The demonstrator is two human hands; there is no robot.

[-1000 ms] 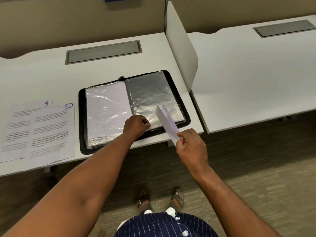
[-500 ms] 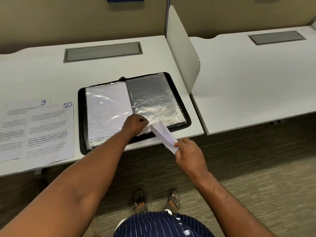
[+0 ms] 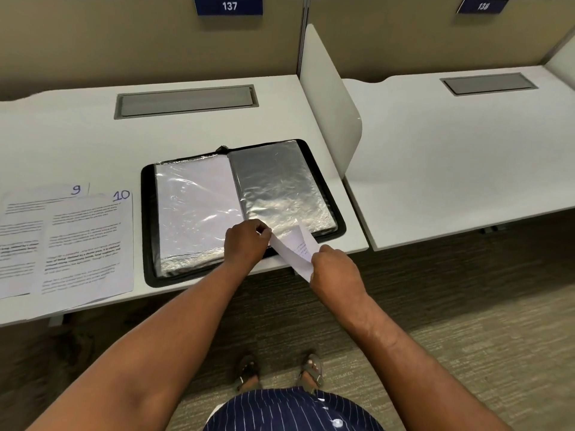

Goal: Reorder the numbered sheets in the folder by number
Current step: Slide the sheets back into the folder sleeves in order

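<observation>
The desk (image 3: 77, 135) carries the open folder (image 3: 147, 231) close to its front edge, with sheet 9 (image 3: 21, 231) and sheet 10 (image 3: 87, 244) lying loose to the left, overlapping. The right-hand sleeve (image 3: 280, 188) looks empty. The held sheet (image 3: 295, 247) hangs out past the desk edge, bowed, its top corner at the sleeve's lower edge. The left hand (image 3: 245, 242) pinches that edge; the right hand (image 3: 334, 269) grips the paper's lower part, fingers curled round it. I'd worry the bowed paper snags on the thin plastic and creases, or slides between sleeves instead of inside one. Its number is unreadable from here, so this may be the wrong slot.
</observation>
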